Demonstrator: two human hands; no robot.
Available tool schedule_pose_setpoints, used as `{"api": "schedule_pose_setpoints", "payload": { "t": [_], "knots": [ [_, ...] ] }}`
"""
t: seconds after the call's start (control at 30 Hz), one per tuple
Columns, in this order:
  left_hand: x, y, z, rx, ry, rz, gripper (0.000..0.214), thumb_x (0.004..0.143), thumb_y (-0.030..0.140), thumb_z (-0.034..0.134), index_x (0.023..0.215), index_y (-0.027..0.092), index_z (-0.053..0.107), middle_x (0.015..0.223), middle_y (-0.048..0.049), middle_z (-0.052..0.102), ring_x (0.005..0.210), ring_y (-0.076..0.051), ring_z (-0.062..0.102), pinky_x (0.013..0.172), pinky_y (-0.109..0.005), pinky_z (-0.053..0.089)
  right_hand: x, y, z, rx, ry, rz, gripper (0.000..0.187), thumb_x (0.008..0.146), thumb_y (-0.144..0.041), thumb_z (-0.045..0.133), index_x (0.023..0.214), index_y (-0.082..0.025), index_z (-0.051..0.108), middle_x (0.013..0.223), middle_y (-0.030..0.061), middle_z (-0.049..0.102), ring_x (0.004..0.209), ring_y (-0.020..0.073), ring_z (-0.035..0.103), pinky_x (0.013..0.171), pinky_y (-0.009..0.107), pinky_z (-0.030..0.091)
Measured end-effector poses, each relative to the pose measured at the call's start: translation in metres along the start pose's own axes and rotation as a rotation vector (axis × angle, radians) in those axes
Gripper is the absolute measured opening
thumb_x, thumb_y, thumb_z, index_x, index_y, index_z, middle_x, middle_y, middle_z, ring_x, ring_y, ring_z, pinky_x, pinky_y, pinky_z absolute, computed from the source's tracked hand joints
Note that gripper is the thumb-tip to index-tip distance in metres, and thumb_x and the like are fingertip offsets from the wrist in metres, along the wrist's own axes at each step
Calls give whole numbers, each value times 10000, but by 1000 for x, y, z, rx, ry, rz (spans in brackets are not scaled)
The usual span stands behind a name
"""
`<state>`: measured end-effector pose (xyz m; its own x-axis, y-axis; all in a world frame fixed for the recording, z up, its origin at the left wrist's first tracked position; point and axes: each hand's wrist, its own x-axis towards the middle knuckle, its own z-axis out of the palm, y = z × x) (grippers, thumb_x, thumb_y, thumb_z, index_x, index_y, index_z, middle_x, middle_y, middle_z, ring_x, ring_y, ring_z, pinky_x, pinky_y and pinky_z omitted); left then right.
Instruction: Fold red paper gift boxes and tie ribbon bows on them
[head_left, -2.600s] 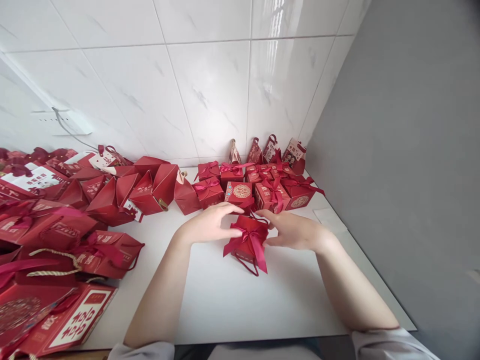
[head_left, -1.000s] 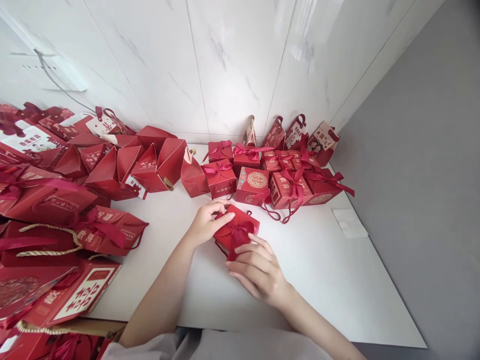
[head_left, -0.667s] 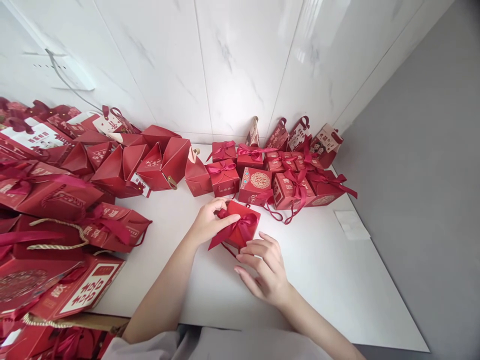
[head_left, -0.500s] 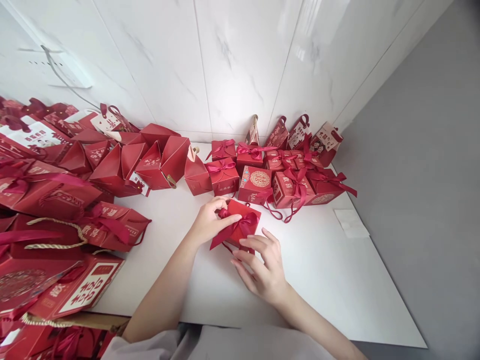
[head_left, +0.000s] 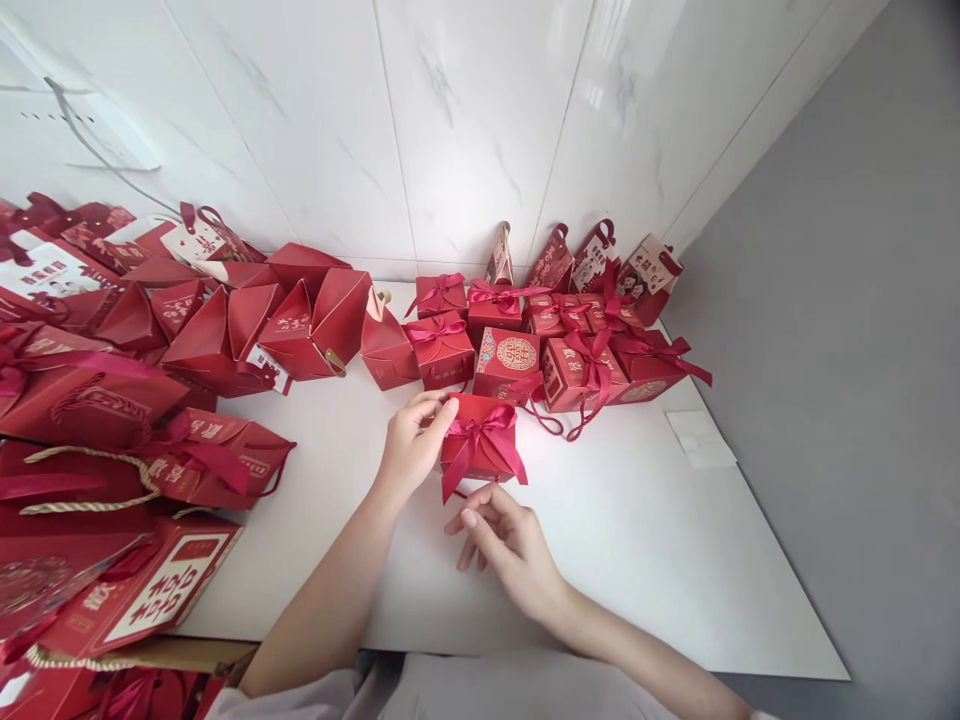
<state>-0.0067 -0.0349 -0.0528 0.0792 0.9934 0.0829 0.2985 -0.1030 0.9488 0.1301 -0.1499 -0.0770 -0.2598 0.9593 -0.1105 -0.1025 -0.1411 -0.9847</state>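
Note:
A small red gift box [head_left: 480, 462] with a magenta ribbon bow [head_left: 482, 432] on top stands on the white table in front of me. My left hand [head_left: 415, 440] grips its left side, the thumb along the top edge and the fingers behind, partly hidden. Just in front of the box hovers my right hand [head_left: 510, 548], its fingers loosely bent and apart, with nothing visible in it. A bit of dark red cord shows below the box, close to my right fingertips. Right behind it sits a red box with a round gold emblem [head_left: 517, 353].
Several ribboned red boxes [head_left: 585, 375] are grouped at the back, with handled bags [head_left: 651, 278] against the tiled wall. Many more boxes and bags crowd the left, including a rope-handled one [head_left: 75, 500]. A white paper [head_left: 700, 439] lies on the table [head_left: 637, 560] near its right edge.
My right hand has drawn back from the bow toward me, its fingers curling. The box has been turned to sit squarer, and my left thumb has moved off the bow to the box's edge.

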Motion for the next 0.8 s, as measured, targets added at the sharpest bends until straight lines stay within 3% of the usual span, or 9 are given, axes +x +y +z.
{"api": "schedule_pose_setpoints", "payload": {
  "t": [0.13,0.23,0.37,0.47,0.57,0.67,0.8],
  "knots": [
    [2,-2,-4,-21,-35,-8,391,861,452,584,588,172,572,1148,-62,651,1088,-227,603,917,-312,459,7,1,1,343,-175,44,295,923,-412,538,804,-154,614,1021,139,706,959,212,687,709,298,568],
    [3,-2,-5,-30,-58,-25,382,851,471,592,615,172,590,1140,-71,644,1094,-232,601,901,-314,471,7,7,1,455,-175,-15,263,936,-376,503,963,-158,647,1175,168,664,1217,251,572,851,376,562],
    [4,-1,-7,6,-124,-29,330,796,468,663,655,175,604,1197,-76,612,1124,-243,587,932,-335,468,7,11,-2,469,-212,-45,380,963,-367,426,1261,-196,588,1428,162,495,1280,256,525,915,428,539],
    [5,-2,-8,26,-150,-21,321,779,447,685,647,180,566,1200,-69,602,1153,-245,569,935,-340,469,7,10,-4,429,-183,-42,376,952,-364,466,1255,-199,617,1369,157,557,1178,256,606,863,409,563],
    [6,-4,-9,6,-145,-27,385,801,436,655,596,181,454,1135,-67,617,1125,-238,580,887,-328,484,3,4,-8,191,26,-142,254,921,-355,551,968,-189,736,962,102,731,851,198,699,724,329,581],
    [7,-5,-9,5,-126,-27,399,804,428,649,592,184,413,1110,-63,620,1082,-228,594,859,-318,487,-4,-4,-15,-149,242,-368,212,890,-271,599,726,-188,705,719,48,677,671,154,642,641,285,541],
    [6,-3,-7,8,-116,-17,409,801,437,644,592,186,397,1110,-65,617,1076,-225,598,833,-303,494,-5,-10,-26,-365,368,-569,189,873,-141,573,706,-195,642,671,30,623,589,134,586,544,271,481]
  ]
}}
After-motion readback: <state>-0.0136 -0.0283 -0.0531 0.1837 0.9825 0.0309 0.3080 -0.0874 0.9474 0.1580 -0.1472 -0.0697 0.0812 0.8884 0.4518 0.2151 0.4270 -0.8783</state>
